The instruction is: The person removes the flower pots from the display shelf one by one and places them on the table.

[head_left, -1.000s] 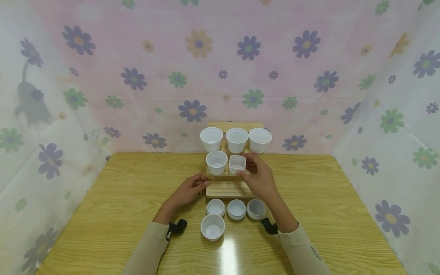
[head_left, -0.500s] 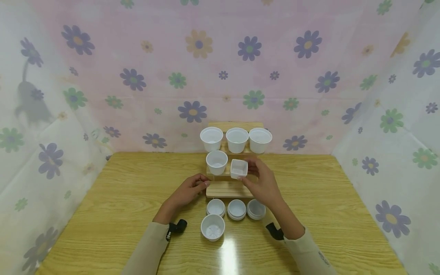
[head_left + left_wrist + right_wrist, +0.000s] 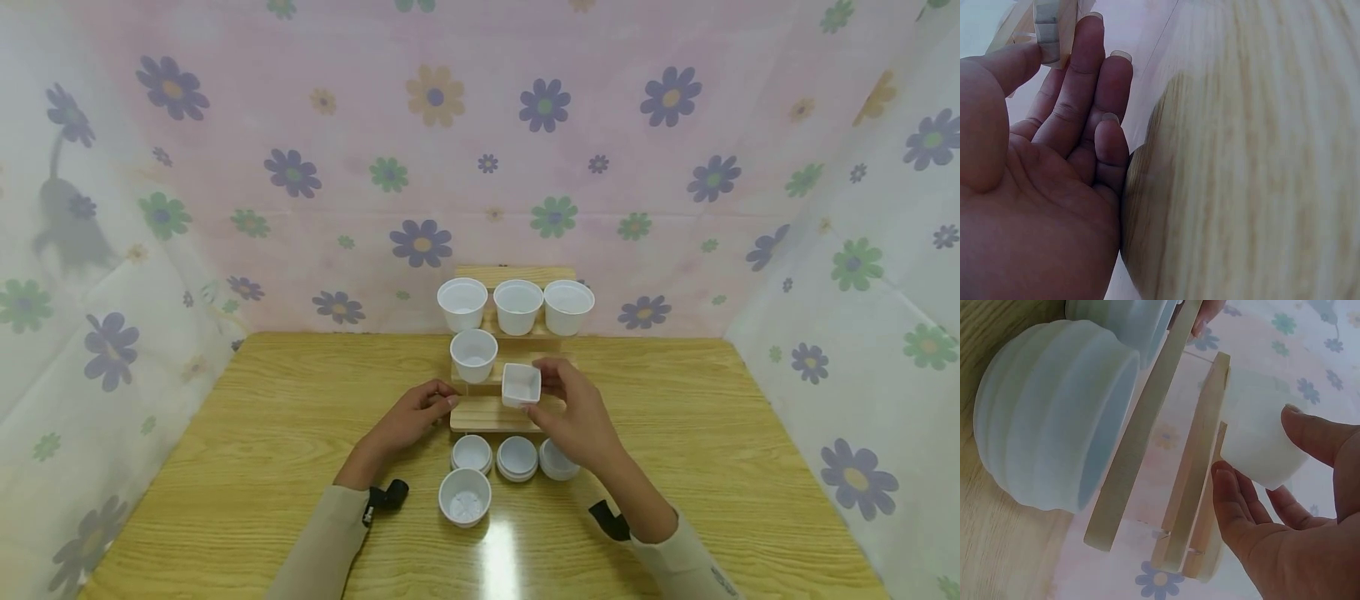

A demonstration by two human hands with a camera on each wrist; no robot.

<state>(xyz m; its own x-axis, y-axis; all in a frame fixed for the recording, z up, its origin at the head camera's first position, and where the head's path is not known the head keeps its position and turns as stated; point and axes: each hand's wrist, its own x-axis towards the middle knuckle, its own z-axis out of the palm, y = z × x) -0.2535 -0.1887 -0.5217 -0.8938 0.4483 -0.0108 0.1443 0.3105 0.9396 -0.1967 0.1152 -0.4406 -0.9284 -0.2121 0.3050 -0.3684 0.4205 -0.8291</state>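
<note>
My right hand point(image 3: 581, 412) holds a small square white pot point(image 3: 521, 384) between thumb and fingers, tilted with its opening facing me. In the right wrist view, the square pot point(image 3: 1260, 434) overlaps the stepped wooden stand. At the left end of the stand's lowest shelf point(image 3: 498, 414), my left hand point(image 3: 405, 421) pinches the board's edge with thumb and fingers. The left wrist view shows that shelf end point(image 3: 1049, 31) at the thumb tip. One round white pot point(image 3: 473, 354) stands on the middle shelf, left of the square pot.
Along the upper shelf stand three round white pots point(image 3: 517, 306). In front of the stand are three ribbed white pots point(image 3: 517, 457) in a row on the wooden table point(image 3: 315, 392), with another white pot point(image 3: 464, 497) nearer to me. A flowered cloth point(image 3: 495, 175) hangs behind.
My right hand has brought the square pot off the middle shelf, toward me and lower in view, and tipped its opening toward me. The left hand stays at the stand.
</note>
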